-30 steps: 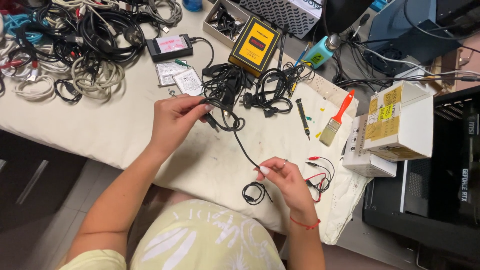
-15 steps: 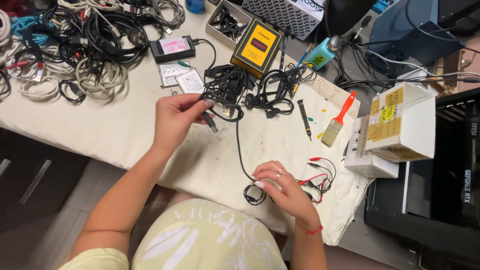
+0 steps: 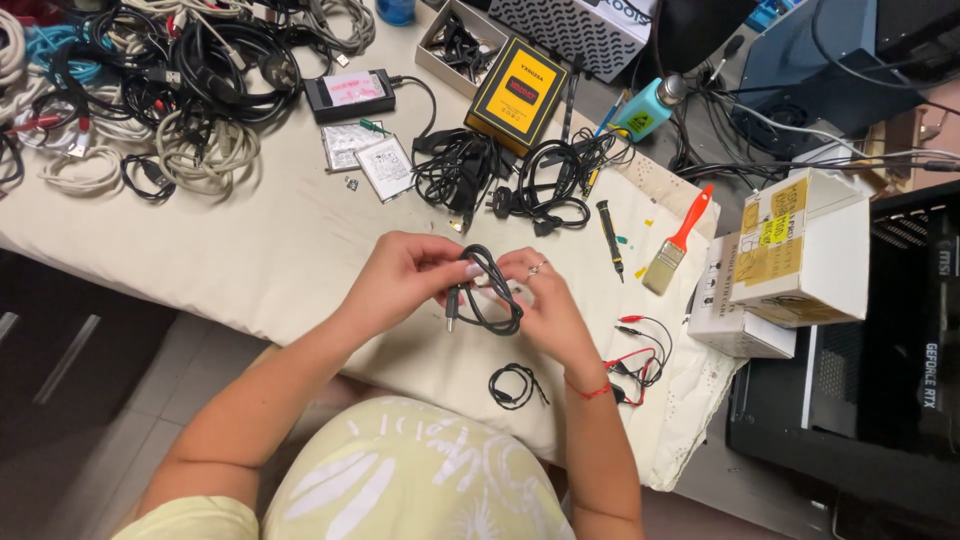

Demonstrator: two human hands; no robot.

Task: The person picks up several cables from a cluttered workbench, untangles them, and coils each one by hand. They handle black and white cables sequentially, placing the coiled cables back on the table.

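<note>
At the centre of the frame both hands meet over the counter (image 3: 250,260), which is covered with a pale cloth. The left hand (image 3: 400,280) and the right hand (image 3: 540,305) are each closed around a black cable (image 3: 485,295) gathered into a loose coil between them; the fingers pinch the loops from both sides, and one plug end hangs down just below the left fingers. The coil is lifted slightly above the cloth, just in front of the person's body.

Below the hands, near the lower edge of the counter, lies a small coiled black wire (image 3: 513,385). Just right of the right wrist are red and black clip leads (image 3: 635,360). Further right lies a paintbrush (image 3: 675,245) with an orange handle, and beside it a black screwdriver (image 3: 610,235). Above the hands sits a tangle of black cords (image 3: 500,175), with a yellow box (image 3: 517,95) behind it. The upper left holds a heap of cables (image 3: 150,90).
</note>
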